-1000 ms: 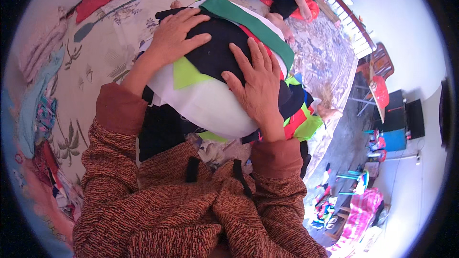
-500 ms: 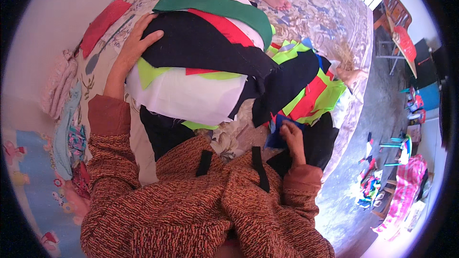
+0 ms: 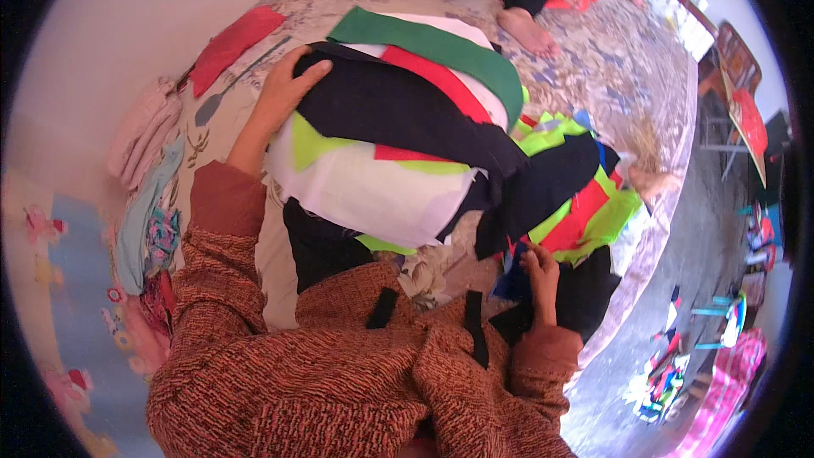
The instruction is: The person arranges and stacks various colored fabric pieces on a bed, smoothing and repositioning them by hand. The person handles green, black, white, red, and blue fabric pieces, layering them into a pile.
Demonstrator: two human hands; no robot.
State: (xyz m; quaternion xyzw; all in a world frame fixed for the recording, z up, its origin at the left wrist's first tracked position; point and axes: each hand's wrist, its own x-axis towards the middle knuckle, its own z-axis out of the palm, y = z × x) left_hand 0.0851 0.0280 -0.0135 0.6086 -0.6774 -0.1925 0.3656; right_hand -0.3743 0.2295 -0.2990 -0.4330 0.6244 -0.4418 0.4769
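My left hand [image 3: 284,97] lies on the left end of a long black cloth piece [image 3: 381,89], thumb apart from the fingers. That piece drapes over a mound of fabric pieces: a dark green strip [image 3: 424,42], a red strip [image 3: 437,80] and a white cloth [image 3: 373,191] hanging toward me. Lower right, my right hand [image 3: 541,278] has its fingers bent and pinched at a dark blue cloth piece [image 3: 512,278]. Beside it, a second pile holds black, red [image 3: 581,216] and neon yellow-green pieces [image 3: 623,212]. The cloths hide what lies beneath.
Another person's bare foot [image 3: 527,32] and legs are at the far side of the flowered bedsheet [image 3: 585,59]. A red cloth [image 3: 237,42], a grey fly swatter [image 3: 222,97] and folded clothes [image 3: 144,136] lie left. Scraps [image 3: 666,386] and stools [image 3: 721,318] are on the floor right.
The whole view has shifted, so the scene sits farther right and lower. My right fingers have curled up at the blue cloth; my left hand stays on the black piece.
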